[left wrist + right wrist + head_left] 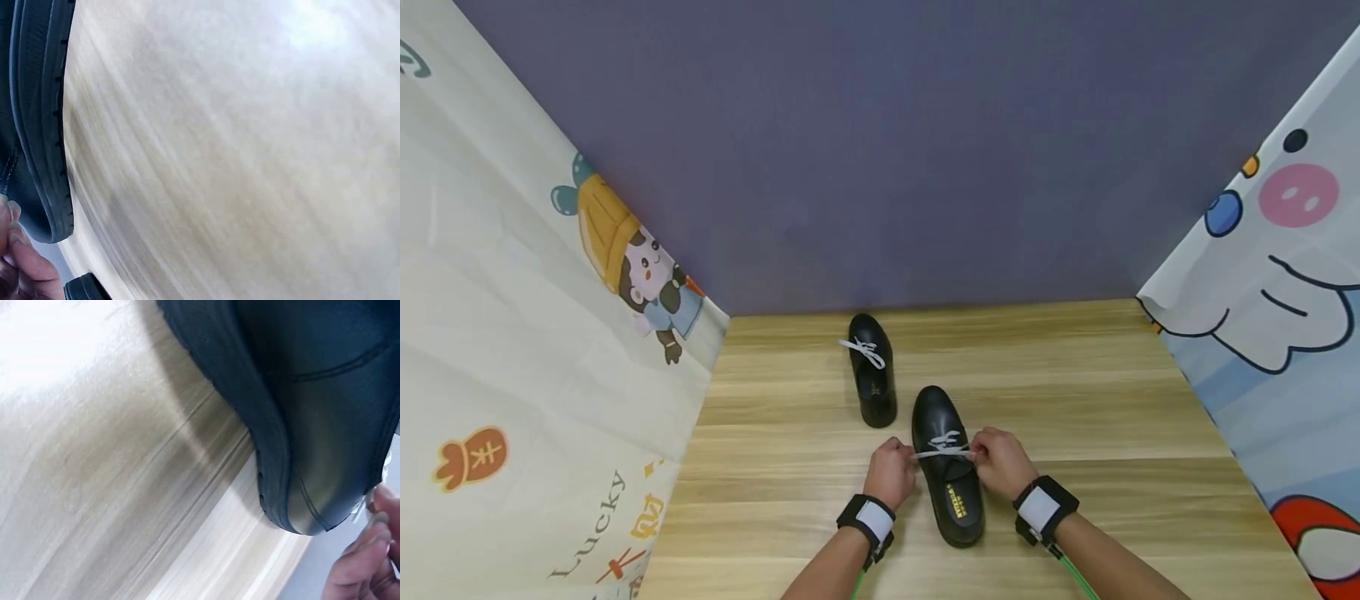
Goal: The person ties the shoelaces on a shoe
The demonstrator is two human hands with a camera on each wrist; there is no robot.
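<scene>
A black leather lace-up shoe (936, 410) stands on the wooden floor, toe pointing away from me, with yellow print inside its heel. Its white shoelace (942, 452) stretches sideways across the opening. On the left side my left hand (891, 473) pinches one end of that lace, and on the right my right hand (1002, 461) pinches the other. Both wrist views catch the shoe's side close up, with left fingers (31, 259) and right fingers (362, 559) at the frame edges. Further off to the left is a second black shoe (877, 387), its white lace (867, 350) looped on top.
Light wood-grain flooring (1045, 375) lies under both shoes. A plain grey-blue surface (925, 150) rises behind them. Printed cartoon sheets border the floor, a white one (512, 333) at left and a white-and-blue one (1262, 333) at right. Each wrist wears a black strap.
</scene>
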